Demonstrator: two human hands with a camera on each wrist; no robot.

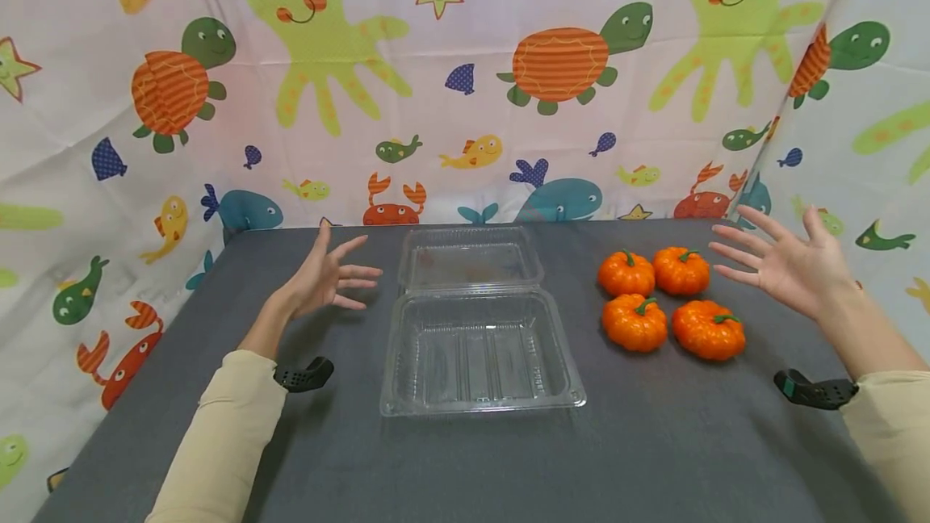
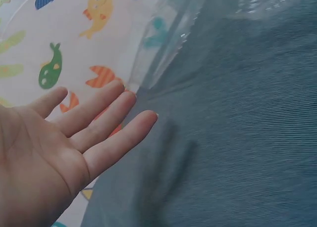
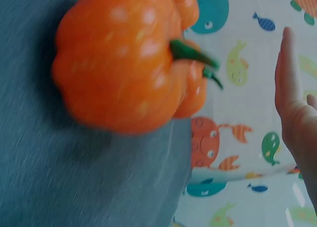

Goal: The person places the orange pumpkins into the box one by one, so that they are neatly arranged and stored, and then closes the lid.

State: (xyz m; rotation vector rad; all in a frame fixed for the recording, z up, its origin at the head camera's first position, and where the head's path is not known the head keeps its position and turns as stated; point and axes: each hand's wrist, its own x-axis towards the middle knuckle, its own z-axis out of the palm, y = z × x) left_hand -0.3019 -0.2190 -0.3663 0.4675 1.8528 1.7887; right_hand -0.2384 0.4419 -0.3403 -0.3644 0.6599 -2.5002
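A clear plastic clamshell container [image 1: 483,407] lies unfolded on the dark grey table, its lid [image 1: 472,234] laid back toward the wall. To the left of it my left hand [image 1: 323,277] hovers with spread fingers, holding nothing. On the container's right, several small orange pumpkins [image 1: 634,323] with green stems sit close together. My right hand [image 1: 792,261] is raised just right of them, fingers extended and palm bare. The right wrist view shows one pumpkin [image 3: 119,64] large and near, with the right hand [image 3: 297,108] apart from it. In the left wrist view the left hand [image 2: 64,153] is empty too.
A curtain [image 1: 450,144] printed with sea animals stands behind the table and along both sides. The grey tabletop [image 1: 465,474] stretches in front of the container. Each wrist carries a black strap-like device [image 1: 305,375].
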